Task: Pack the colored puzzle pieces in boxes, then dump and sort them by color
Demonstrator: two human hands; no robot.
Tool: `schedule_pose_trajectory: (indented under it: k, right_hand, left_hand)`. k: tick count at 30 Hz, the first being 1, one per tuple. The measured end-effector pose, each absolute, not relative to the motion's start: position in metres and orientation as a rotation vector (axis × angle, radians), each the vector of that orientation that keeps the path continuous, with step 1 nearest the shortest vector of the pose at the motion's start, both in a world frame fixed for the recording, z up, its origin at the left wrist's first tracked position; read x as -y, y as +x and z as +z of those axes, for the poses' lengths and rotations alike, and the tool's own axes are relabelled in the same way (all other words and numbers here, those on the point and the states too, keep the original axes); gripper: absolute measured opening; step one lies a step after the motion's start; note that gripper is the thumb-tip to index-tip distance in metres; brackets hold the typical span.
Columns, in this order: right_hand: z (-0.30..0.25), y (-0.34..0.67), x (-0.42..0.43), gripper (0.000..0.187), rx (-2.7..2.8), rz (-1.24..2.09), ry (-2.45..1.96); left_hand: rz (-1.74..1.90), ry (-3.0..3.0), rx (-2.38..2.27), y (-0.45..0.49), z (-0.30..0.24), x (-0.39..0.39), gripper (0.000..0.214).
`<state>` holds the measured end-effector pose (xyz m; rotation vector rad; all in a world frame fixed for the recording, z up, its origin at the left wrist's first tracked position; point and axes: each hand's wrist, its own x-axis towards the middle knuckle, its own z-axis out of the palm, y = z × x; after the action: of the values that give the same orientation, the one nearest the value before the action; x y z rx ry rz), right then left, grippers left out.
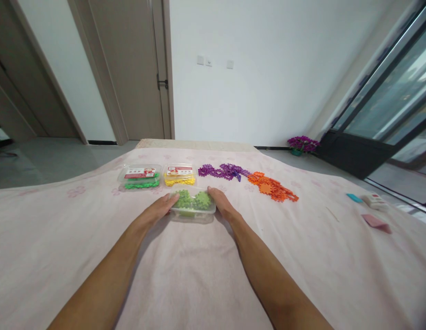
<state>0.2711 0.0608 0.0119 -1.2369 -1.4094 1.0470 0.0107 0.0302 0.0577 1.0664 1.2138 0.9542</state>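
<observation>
Between my two hands is a clear plastic box (193, 204) with light-green, toothed-edge plastic pieces inside. My left hand (162, 205) grips its left end, thumb on the top edge. My right hand (219, 201) is closed on its right end. Just behind stand two similar clear boxes with red-and-white labels: one with green pieces (141, 184) at the left, one with yellow pieces (180, 180) nearer the middle. Beyond my right hand, purple linked pieces (221, 171) lie loose on the cloth, with an orange heap (272, 187) beside them.
A pale pink flowered cloth (195, 275) covers the broad surface. At its right side lie a blue flat item (354, 197), a small white box (375, 201) and a pink folded piece (376, 223). A potted purple plant (302, 145) stands on the floor behind.
</observation>
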Motion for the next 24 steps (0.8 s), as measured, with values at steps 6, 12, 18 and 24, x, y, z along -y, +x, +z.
schedule_pose_trajectory:
  k: [6,12,18,24]
  right_hand:
    - [0.009,0.272,-0.057,0.06,1.362,1.004,-1.124]
    - [0.007,0.268,-0.059,0.073,1.113,1.279,-1.06]
    - [0.006,0.267,-0.062,0.056,1.03,1.214,-1.081]
    - [0.007,0.263,-0.058,0.044,1.113,1.16,-1.113]
  left_hand:
    - [0.909,0.913,-1.027,0.026,0.058,-0.013,0.064]
    - [1.059,0.621,-0.943,0.023,0.064,-0.015,0.049]
    - [1.48,0.392,-0.965,-0.023,0.098,-0.044,0.031]
    - [1.638,0.372,-1.217,-0.066,0.114,-0.083,0.023]
